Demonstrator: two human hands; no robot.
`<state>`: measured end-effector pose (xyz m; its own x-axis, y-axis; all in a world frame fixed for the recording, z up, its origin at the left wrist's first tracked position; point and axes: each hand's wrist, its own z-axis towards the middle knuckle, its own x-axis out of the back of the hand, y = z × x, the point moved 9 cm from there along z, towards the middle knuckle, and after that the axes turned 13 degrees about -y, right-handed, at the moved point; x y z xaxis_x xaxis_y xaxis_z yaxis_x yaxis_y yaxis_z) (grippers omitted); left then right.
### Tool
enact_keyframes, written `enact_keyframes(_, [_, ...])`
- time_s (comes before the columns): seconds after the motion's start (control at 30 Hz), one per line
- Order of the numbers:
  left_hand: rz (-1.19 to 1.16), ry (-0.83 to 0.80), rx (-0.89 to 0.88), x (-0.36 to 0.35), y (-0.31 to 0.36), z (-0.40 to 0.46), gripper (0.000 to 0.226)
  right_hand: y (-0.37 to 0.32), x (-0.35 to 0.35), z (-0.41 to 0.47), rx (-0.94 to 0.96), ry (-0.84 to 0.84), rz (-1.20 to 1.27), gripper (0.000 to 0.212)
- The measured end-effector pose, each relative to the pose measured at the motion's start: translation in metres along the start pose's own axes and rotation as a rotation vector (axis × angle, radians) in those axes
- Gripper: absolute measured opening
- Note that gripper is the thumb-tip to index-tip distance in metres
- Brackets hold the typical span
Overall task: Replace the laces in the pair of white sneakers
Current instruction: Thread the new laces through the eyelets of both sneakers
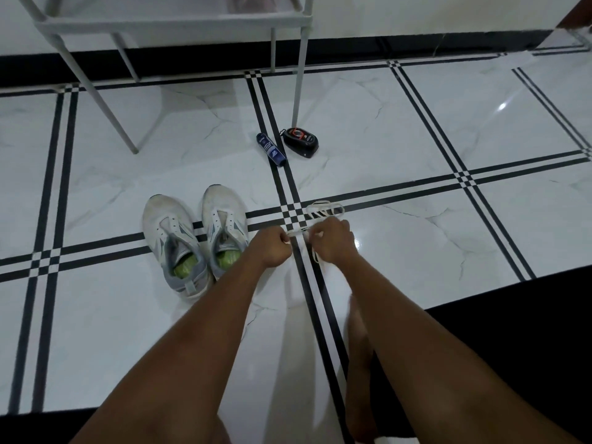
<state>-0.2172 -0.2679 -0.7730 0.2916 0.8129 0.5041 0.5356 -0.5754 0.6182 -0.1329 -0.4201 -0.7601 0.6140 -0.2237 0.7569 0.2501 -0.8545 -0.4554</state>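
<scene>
Tangling is your risk: your left hand [272,246] and right hand [333,240] each pinch the thin white lace [323,209] looped on the floor, right of the laceless white sneakers [195,238].

a home interior is suggested by the glossy marble-look floor tiles [416,129] (black-striped borders), a white metal rack [179,24] and worn sneakers [195,235].
</scene>
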Motion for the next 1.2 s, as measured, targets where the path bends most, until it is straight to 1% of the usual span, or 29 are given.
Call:
enact_keyframes(0.03, [-0.05, -0.028, 0.001, 0.001, 0.005, 0.0, 0.039, -0.004, 0.017, 0.0, 0.005, -0.065, 0.151, 0.017])
enact_keyframes(0.1, [-0.167, -0.048, -0.07, 0.005, 0.02, 0.003, 0.086, -0.022, 0.055, -0.004, 0.059, -0.164, 0.384, 0.02])
enact_keyframes(0.13, [-0.235, -0.046, -0.105, 0.008, 0.027, 0.006, 0.102, -0.032, 0.074, -0.01, 0.08, -0.193, 0.486, 0.019])
enact_keyframes(0.17, [-0.304, -0.068, -0.143, 0.009, 0.039, 0.005, 0.105, -0.041, 0.09, -0.015, 0.095, -0.216, 0.592, 0.021])
enact_keyframes(0.2, [-0.36, -0.116, -0.189, 0.009, 0.054, 0.0, 0.093, -0.051, 0.105, -0.02, 0.125, -0.237, 0.69, 0.025])
enact_keyframes(0.27, [-0.436, -0.212, -0.243, 0.009, 0.078, -0.008, 0.045, -0.069, 0.126, -0.028, 0.198, -0.25, 0.911, 0.033])
enact_keyframes(0.3, [-0.434, -0.24, -0.253, 0.007, 0.083, -0.01, 0.028, -0.074, 0.135, -0.028, 0.239, -0.23, 1.046, 0.033])
enact_keyframes(0.33, [-0.409, -0.261, -0.247, 0.008, 0.085, -0.014, 0.02, -0.075, 0.144, -0.026, 0.26, -0.182, 1.177, 0.032])
enact_keyframes(0.37, [-0.366, -0.274, -0.222, 0.007, 0.083, -0.017, 0.02, -0.072, 0.152, -0.026, 0.251, -0.117, 1.277, 0.031])
enact_keyframes(0.4, [-0.332, -0.282, -0.173, 0.005, 0.076, -0.017, 0.023, -0.063, 0.157, -0.024, 0.199, -0.032, 1.296, 0.029])
enact_keyframes(0.43, [-0.323, -0.29, -0.128, 0.006, 0.07, -0.018, 0.026, -0.052, 0.161, -0.022, 0.121, 0.062, 1.216, 0.028])
enact_keyframes(0.47, [-0.353, -0.297, -0.099, 0.009, 0.065, -0.02, 0.026, -0.04, 0.165, -0.021, 0.044, 0.15, 1.039, 0.027])
enact_keyframes(0.5, [-0.43, -0.296, -0.092, 0.015, 0.065, -0.024, 0.024, -0.032, 0.165, -0.02, -0.003, 0.193, 0.85, 0.029])
enact_keyframes(0.53, [-0.534, -0.292, -0.093, 0.022, 0.067, -0.027, 0.024, -0.025, 0.16, -0.016, -0.038, 0.197, 0.709, 0.032])
enact_keyframes(0.57, [-0.618, -0.288, -0.097, 0.03, 0.071, -0.03, 0.025, -0.022, 0.15, -0.014, -0.061, 0.169, 0.641, 0.035])
enact_keyframes(0.6, [-0.643, -0.281, -0.101, 0.04, 0.076, -0.032, 0.027, -0.021, 0.138, -0.011, -0.099, 0.135, 0.572, 0.036])
enact_keyframes(0.63, [-0.62, -0.267, -0.11, 0.05, 0.083, -0.034, 0.028, -0.023, 0.13, -0.012, -0.133, 0.135, 0.49, 0.038])
enact_keyframes(0.67, [-0.557, -0.247, -0.116, 0.06, 0.089, -0.037, 0.03, -0.032, 0.127, -0.015, -0.124, 0.157, 0.448, 0.047])
enact_keyframes(0.7, [-0.491, -0.233, -0.124, 0.07, 0.098, -0.043, 0.032, -0.046, 0.124, -0.017, -0.051, 0.176, 0.505, 0.054])
enact_keyframes(0.73, [-0.444, -0.229, -0.137, 0.079, 0.105, -0.046, 0.034, -0.063, 0.121, -0.018, 0.063, 0.164, 0.625, 0.055])
enact_keyframes(0.77, [-0.422, -0.221, -0.152, 0.086, 0.111, -0.049, 0.036, -0.078, 0.112, -0.017, 0.135, 0.093, 0.725, 0.057])
enact_keyframes(0.83, [-0.401, -0.191, -0.171, 0.099, 0.116, -0.054, 0.037, -0.097, 0.095, -0.018, 0.151, -0.073, 0.765, 0.073])
enact_keyframes(0.9, [-0.387, -0.162, -0.174, 0.108, 0.113, -0.057, 0.037, -0.096, 0.083, -0.019, 0.14, -0.13, 0.721, 0.077])
enact_keyframes(0.97, [-0.385, -0.154, -0.146, 0.116, 0.103, -0.059, 0.033, -0.092, 0.074, -0.017, 0.162, -0.157, 0.777, 0.065])
enact_keyframes(1.03, [-0.411, -0.163, -0.107, 0.12, 0.09, -0.058, 0.031, -0.085, 0.067, -0.016, 0.124, -0.176, 0.907, 0.043])
enact_keyframes(1.07, [-0.433, -0.163, -0.082, 0.123, 0.081, -0.058, 0.032, -0.081, 0.065, -0.015, 0.094, -0.165, 0.95, 0.037])
enact_keyframes(1.1, [-0.431, -0.158, -0.05, 0.127, 0.07, -0.058, 0.032, -0.074, 0.066, -0.012, 0.047, -0.119, 0.935, 0.036])
enact_keyframes(1.13, [-0.391, -0.139, -0.015, 0.133, 0.058, -0.058, 0.03, -0.065, 0.072, -0.012, -0.013, -0.048, 0.853, 0.039])
enact_keyframes(1.2, [-0.25, -0.076, 0.066, 0.15, 0.029, -0.061, 0.026, -0.038, 0.09, -0.018, -0.163, 0.123, 0.527, 0.047])
